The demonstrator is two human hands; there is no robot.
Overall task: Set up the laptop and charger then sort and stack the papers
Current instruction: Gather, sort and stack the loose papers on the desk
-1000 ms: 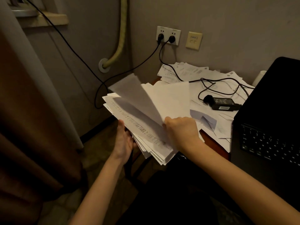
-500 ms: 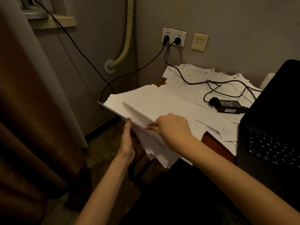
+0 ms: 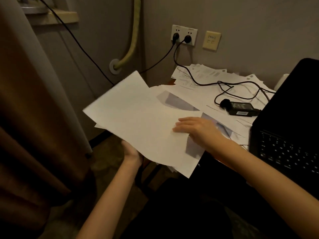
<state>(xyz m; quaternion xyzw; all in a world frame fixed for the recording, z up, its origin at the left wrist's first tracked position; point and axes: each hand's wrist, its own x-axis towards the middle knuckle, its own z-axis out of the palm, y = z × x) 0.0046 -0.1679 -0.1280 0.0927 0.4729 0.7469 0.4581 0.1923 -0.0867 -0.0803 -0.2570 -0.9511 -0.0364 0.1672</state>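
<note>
A stack of white papers [image 3: 138, 121] hangs off the table's left edge. My left hand [image 3: 131, 152] holds it from beneath, its fingers hidden under the sheets. My right hand [image 3: 198, 130] rests flat on the top sheet with straight fingers. More loose papers [image 3: 205, 75] cover the table towards the wall. On them lies the black charger brick [image 3: 242, 108], whose cable runs to a plug in the white wall socket [image 3: 183, 34]. The open black laptop [image 3: 290, 104] stands at the right, its keyboard facing me.
A brown curtain [image 3: 34, 118] fills the left side. A yellow-green hose [image 3: 133, 38] enters the wall beside a second black cable. A beige switch plate [image 3: 211, 40] sits right of the socket. A white object [image 3: 281, 81] peeks from behind the laptop lid.
The sheet that my right hand held lifted has come down flat onto the stack. My right hand went from pinching it to lying flat on top. My left hand stays under the stack.
</note>
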